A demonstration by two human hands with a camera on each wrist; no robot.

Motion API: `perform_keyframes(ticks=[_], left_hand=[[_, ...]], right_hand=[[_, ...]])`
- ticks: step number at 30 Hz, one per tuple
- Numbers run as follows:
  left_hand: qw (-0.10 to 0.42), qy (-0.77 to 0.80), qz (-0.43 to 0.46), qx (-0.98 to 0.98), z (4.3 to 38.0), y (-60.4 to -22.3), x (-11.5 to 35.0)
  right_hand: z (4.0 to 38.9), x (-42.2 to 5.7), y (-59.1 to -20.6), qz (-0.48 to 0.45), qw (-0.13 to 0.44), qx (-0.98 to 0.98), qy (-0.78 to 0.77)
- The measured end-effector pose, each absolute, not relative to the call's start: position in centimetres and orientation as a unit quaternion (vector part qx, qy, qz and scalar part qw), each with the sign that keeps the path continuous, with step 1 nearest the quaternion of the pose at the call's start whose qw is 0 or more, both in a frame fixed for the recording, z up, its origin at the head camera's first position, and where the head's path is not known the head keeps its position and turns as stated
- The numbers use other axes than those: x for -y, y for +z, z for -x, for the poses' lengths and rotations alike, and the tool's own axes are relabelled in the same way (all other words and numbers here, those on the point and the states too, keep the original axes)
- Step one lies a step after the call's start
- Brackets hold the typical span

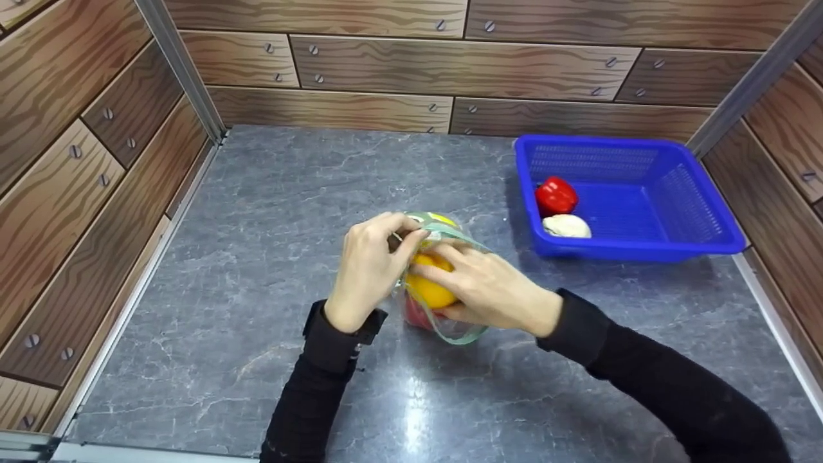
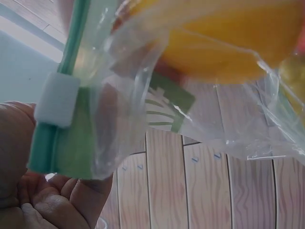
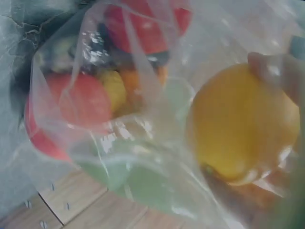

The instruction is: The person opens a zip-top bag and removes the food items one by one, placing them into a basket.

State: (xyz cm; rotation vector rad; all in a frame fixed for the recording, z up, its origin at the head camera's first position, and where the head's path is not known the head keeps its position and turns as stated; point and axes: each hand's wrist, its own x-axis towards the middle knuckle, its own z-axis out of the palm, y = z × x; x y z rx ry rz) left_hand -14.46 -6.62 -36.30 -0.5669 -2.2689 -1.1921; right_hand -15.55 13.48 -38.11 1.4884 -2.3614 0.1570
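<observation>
In the middle of the counter stands a clear zip bag (image 1: 464,337) with a green zip edge and a white slider (image 2: 57,100). My left hand (image 1: 371,260) pinches the bag's edge at its left side, near the slider. An orange (image 1: 429,294) is held by my right hand (image 1: 485,286), fingers curled round it at the bag's mouth. Through the plastic in the right wrist view show red round things (image 3: 71,112), a yellow piece (image 3: 112,90) and something dark, all blurred. A yellow thing also shows at the bag's far side.
To the right stands a blue plastic basket (image 1: 643,249). A red bell pepper (image 1: 557,196) and a pale, roundish vegetable (image 1: 567,226) lie at its left end. Wood-patterned walls (image 1: 386,64) enclose the grey marbled counter (image 1: 257,212) at back and sides.
</observation>
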Motion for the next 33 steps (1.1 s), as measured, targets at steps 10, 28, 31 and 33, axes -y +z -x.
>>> perform_keyframes(ticks=[10, 28, 31, 33], left_hand=[[0.262, -0.426, 0.204, 0.842, 14.8, -36.2, 6.8], [0.273, -0.414, 0.199, 0.845, 14.8, -36.2, 6.7], [0.273, -0.416, 0.198, 0.845, 14.7, -36.2, 6.7], [0.272, -0.416, 0.198, 0.845, 14.7, -36.3, 6.7]], right_hand=[[14.6, -17.5, -35.5, -0.531, 0.158, 0.820, 0.142], [21.4, -26.4, -31.2, -0.360, 0.186, 0.889, 0.213], [23.3, -27.8, -32.0, -0.329, 0.182, 0.905, 0.198], [24.4, -29.0, -32.5, -0.304, 0.173, 0.918, 0.187]])
